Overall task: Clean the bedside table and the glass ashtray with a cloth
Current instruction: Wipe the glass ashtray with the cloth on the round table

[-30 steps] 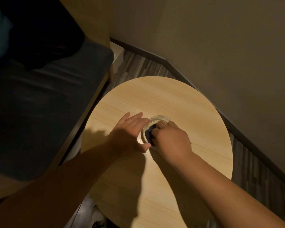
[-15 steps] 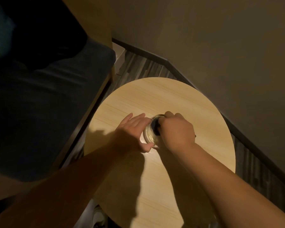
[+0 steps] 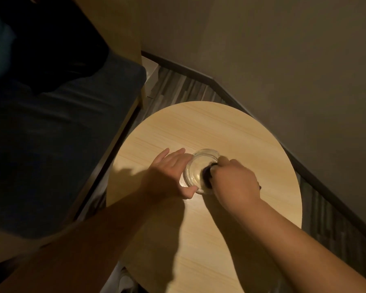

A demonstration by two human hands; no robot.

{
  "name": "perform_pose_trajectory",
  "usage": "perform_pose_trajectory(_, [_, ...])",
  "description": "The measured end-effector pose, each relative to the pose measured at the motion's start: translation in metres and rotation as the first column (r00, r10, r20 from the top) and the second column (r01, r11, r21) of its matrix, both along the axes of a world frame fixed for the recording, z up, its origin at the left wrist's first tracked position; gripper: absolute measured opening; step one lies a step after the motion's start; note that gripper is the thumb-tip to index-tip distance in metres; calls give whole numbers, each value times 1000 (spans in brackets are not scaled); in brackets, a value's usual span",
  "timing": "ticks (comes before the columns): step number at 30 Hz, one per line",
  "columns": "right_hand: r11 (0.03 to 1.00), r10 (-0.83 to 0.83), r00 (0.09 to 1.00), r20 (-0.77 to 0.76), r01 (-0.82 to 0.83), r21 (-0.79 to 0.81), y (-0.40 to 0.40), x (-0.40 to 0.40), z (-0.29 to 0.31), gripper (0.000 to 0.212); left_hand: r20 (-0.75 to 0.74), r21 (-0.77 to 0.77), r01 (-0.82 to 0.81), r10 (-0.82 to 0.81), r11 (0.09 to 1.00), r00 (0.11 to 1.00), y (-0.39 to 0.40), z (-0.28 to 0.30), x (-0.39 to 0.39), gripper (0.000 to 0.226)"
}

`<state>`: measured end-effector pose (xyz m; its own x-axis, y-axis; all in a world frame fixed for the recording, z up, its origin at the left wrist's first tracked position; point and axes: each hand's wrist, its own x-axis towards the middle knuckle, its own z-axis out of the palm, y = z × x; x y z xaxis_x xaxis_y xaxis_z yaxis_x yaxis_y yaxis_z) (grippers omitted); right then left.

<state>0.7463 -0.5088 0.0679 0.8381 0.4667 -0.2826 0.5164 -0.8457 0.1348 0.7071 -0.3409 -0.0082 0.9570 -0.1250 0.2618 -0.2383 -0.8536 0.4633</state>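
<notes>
A round clear glass ashtray (image 3: 195,168) stands near the middle of the round light-wood bedside table (image 3: 209,127). My left hand (image 3: 169,176) cups the ashtray's left side, thumb against its near rim, fingers along the far-left wall. My right hand (image 3: 234,180) is closed on a small dark cloth (image 3: 207,176), which is pressed into the right part of the bowl. Most of the cloth is hidden under my fingers.
A bed with a dark blue cover (image 3: 61,144) runs along the table's left edge. The wall (image 3: 283,60) and its dark skirting (image 3: 304,166) close in behind and to the right. Striped dark flooring (image 3: 178,87) shows beyond the table.
My right hand with the cloth has shifted inside the ashtray, from its left part over to its right part. My left hand has stayed on the ashtray's left side.
</notes>
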Motion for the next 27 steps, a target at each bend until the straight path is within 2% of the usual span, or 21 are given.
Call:
perform_pose_trajectory(2, [994, 79, 995, -66, -74, 78, 7, -8, -5, 13, 10, -4, 0, 0, 1000, 1000, -1, 1, 1, 60])
perform_pose_trajectory(4, [986, 93, 994, -60, -84, 146, 20, 0, -8, 19, 8, -1, 4, -4, 1000, 1000, -1, 4, 1, 58])
perform_pose_trajectory(7, [995, 0, 1000, 2, 0, 97, 26, 21, -3, 19, -9, 4, -17, 17, 1000, 1000, -1, 8, 1, 58])
perform_pose_trajectory(9, [998, -40, 999, -13, 41, 40, 14, 24, 2, 18, 3, 10, -25, 25, 1000, 1000, -2, 7, 1, 58])
perform_pose_trajectory(12, [998, 64, 997, -53, -65, 0, -2, 6, 1, 17, 26, -9, -39, 39, 999, 999, -3, 4, 1, 57])
perform_pose_trajectory(15, [988, 118, 988, -101, -107, 110, 12, 1, -4, 19, 14, -25, -36, 37, 999, 999, -4, 1, 2, 57])
perform_pose_trajectory(17, [987, 100, 994, -48, -94, 129, 24, 11, -5, 22, 0, -14, -26, 26, 1000, 1000, -4, 0, 1, 57])
perform_pose_trajectory(19, [995, 57, 998, 18, -59, 85, 24, 23, -1, 23, -4, 8, -27, 27, 1000, 1000, -2, 1, 1, 58])
perform_pose_trajectory(22, [1000, 21, 999, 27, -21, 8, 2, 22, 1, 18, 25, 7, -29, 29, 1000, 999, -2, 1, 3, 60])
perform_pose_trajectory(24, [998, 67, 998, -21, -67, 9, -9, 11, -3, 19, 16, 21, -14, 14, 1000, 1000, -1, 2, 2, 59])
perform_pose_trajectory(27, [988, 104, 987, -122, -89, 125, 4, 6, -7, 22, -31, 37, 1, 0, 999, 1000, -1, 6, 4, 60])
